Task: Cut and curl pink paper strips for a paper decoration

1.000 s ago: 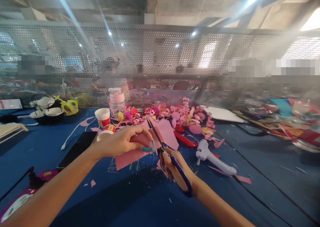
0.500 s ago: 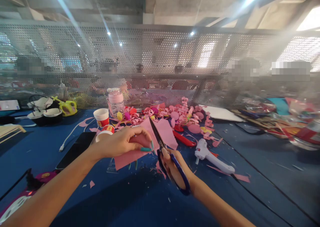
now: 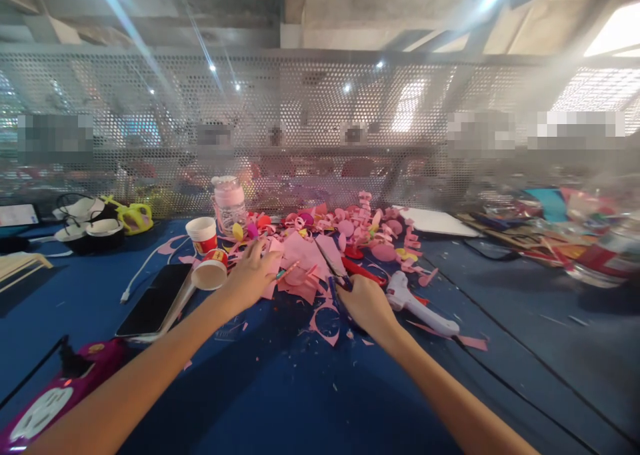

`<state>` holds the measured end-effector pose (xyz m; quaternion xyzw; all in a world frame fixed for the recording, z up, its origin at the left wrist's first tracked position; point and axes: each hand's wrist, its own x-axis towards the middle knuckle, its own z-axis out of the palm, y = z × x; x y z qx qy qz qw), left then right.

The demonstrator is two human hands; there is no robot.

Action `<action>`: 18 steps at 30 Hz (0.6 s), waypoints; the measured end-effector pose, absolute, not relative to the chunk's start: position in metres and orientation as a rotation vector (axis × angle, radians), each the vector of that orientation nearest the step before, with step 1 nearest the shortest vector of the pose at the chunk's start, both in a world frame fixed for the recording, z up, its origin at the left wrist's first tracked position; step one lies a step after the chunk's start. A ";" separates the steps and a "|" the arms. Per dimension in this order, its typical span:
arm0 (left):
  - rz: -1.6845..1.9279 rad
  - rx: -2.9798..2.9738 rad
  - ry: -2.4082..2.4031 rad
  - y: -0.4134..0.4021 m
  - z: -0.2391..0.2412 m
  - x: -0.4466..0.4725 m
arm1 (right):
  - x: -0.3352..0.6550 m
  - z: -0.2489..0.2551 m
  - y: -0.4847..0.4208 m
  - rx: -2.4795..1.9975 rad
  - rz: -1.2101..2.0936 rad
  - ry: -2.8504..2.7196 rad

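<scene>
"Pink paper (image 3: 300,251) – where's it laid?"

"Mid tabletop (image 3: 280,401), on the near side of the pile of cut pcs (image 3: 345,228). Its L edge is covered by the L hand (image 3: 254,271)."

"Is it gripped there?"

"Can't be told. Fingers are spread over the edge, w/ a teal nail shown, but whether the sheet's pinched or merely touched isn't clear."

"& the R hand (image 3: 367,301)?"

"Clenched round the blue handles of the scissors (image 3: 331,259). Blades are aimed fwd & L, over the paper's R side; whether any paper's caught btwn them can't be made out."

"What's seen nearby?"

"Glue gun (image 3: 425,313), white, is set just R of that hand. Ring-shaped scrap (image 3: 331,339) is seen on the near side, btwn the hands."

"L side?"

"Tipped paper cup (image 3: 209,276), just beside the L wrist; upright cup (image 3: 201,233) is stood behind it. Black phone (image 3: 155,301) is laid flat further L. Bottle (image 3: 229,201), pink & clear, is placed at the back."
</scene>
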<state>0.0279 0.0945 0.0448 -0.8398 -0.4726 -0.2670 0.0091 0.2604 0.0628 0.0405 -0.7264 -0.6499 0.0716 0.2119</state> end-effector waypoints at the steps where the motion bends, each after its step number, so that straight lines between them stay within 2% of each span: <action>1: -0.874 -2.491 -1.480 0.095 0.038 0.032 | 0.260 0.039 0.064 -2.043 0.162 -1.833; 3: -0.895 -2.435 -1.379 0.094 0.025 0.041 | 0.259 0.035 0.064 -2.064 0.118 -1.862; 7: -0.682 -2.744 -1.050 0.094 0.004 0.061 | 0.255 0.032 0.063 -2.082 0.046 -1.862; 12: -0.447 -2.762 -0.976 0.102 -0.002 0.092 | 0.254 0.030 0.061 -2.043 0.019 -1.865; 18: -0.348 -2.737 -1.058 0.110 0.008 0.111 | 0.252 0.028 0.057 -2.073 -0.025 -1.871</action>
